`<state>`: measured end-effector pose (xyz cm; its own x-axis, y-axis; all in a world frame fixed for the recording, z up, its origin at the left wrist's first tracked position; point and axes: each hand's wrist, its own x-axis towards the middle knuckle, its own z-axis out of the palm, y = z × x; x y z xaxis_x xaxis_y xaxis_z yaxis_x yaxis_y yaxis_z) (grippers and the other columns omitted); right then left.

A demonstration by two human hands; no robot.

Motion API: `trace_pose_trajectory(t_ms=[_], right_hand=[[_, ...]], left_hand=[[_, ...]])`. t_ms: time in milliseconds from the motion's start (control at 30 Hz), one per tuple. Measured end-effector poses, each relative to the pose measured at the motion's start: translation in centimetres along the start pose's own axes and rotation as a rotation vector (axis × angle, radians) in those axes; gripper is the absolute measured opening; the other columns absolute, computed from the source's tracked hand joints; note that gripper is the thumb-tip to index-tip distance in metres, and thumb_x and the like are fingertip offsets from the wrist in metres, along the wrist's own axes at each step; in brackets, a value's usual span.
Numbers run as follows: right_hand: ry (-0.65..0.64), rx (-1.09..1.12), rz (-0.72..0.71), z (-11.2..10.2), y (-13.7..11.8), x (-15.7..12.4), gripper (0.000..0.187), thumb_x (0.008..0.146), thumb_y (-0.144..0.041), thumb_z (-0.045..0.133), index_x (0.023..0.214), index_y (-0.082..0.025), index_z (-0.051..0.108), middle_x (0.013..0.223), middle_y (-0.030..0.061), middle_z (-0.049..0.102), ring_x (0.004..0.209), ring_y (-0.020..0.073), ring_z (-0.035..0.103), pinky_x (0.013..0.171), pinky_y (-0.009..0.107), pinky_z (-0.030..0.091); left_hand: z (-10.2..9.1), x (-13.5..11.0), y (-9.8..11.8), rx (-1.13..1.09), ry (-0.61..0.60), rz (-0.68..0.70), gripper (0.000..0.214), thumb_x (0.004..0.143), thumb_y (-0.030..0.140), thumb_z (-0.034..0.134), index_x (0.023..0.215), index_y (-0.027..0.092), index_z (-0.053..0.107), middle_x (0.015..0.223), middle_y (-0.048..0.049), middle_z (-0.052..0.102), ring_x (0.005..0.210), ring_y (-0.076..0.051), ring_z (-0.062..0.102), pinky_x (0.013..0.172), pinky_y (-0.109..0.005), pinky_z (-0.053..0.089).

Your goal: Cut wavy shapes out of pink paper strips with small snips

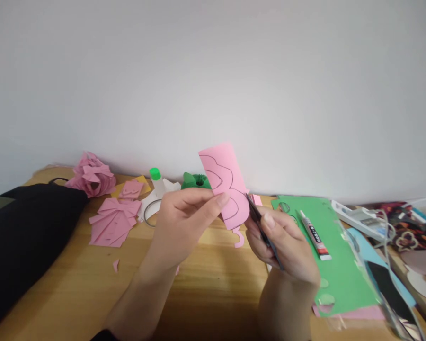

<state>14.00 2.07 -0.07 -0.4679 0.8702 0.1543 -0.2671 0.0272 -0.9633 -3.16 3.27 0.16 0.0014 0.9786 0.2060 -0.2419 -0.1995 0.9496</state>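
Observation:
Between the thumb and fingers of my left hand [190,220] is a piece of pink paper [225,166], held up above the table. Black curved lines are drawn on it, and its lower right edge is cut into a rounded shape. A narrow curled strip [239,237] of pink paper hangs below that edge. My right hand [282,237] grips dark scissors [261,222], their blades touching the paper's right edge. How far the blades are parted is hard to see.
Folded pink papers [115,222], a pink paper bundle [92,175] and a green-capped glue stick [156,180] lie left. A black bag [35,237] covers the left edge. On the right, a glue tube [315,237] rests on a green sheet [344,270]. A wall rises behind.

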Motion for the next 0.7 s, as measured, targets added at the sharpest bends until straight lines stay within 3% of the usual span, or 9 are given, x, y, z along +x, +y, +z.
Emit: trace_pose_trajectory(t_ms=[133, 700], right_hand=[[-0.004, -0.015, 0.006, 0.0, -0.06, -0.08, 0.043, 0.1, -0.046, 0.049, 0.067, -0.022, 0.039, 0.046, -0.0112, 0.029, 0.033, 0.0033, 0.014, 0.031, 0.019, 0.009], [-0.03, 0.008, 0.006, -0.23, -0.01, -0.23, 0.042, 0.101, -0.044, 0.05, 0.067, -0.02, 0.04, 0.046, -0.0109, 0.029, 0.034, 0.0026, 0.015, 0.031, 0.018, 0.01]], left_hand=[[-0.12, 0.01, -0.04, 0.088, 0.031, 0.014, 0.025, 0.082, 0.022, 0.07, 0.057, 0.022, 0.07, 0.059, 0.004, 0.068, 0.057, -0.012, 0.062, 0.055, -0.022, 0.053], [-0.23, 0.21, -0.39, -0.042, -0.037, 0.033, 0.021, 0.079, 0.013, 0.071, 0.06, 0.021, 0.07, 0.058, 0.0066, 0.064, 0.056, -0.007, 0.054, 0.054, -0.017, 0.048]])
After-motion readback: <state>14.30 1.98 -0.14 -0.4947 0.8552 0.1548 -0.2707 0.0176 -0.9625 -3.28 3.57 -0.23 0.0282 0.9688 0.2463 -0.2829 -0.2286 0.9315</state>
